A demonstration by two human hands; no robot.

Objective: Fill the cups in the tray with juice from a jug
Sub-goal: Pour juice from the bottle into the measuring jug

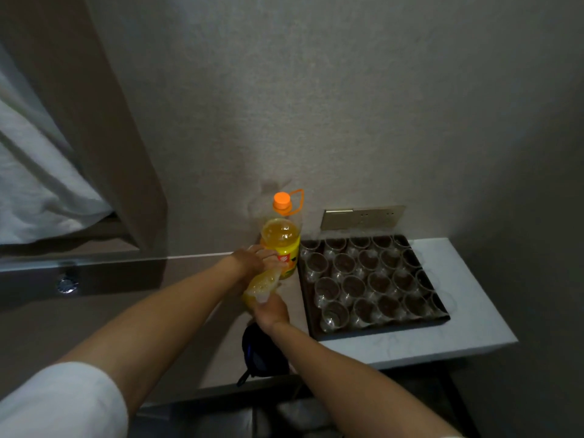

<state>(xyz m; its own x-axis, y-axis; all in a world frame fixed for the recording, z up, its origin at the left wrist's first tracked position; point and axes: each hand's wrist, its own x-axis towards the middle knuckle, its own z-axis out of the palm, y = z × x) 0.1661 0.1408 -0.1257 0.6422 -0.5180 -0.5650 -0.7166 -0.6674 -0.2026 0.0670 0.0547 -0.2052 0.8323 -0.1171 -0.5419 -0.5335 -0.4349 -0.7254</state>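
Note:
A clear jug [261,284] with orange juice in it sits tilted between my two hands, just left of the tray. My left hand [251,260] grips its upper end and my right hand [272,311] holds its lower end; its spout and handle are hidden. Behind the jug an orange juice bottle [282,238] with an orange cap stands upright against the wall. To the right, a dark tray [308,308] holds several clear plastic cups [366,279] in rows, all looking empty.
The tray rests on a white tabletop [467,298] whose front and right edges are close. A black pouch [262,352] lies under my right wrist. A metal socket plate [363,216] is on the wall behind the tray. Curtains hang at the left.

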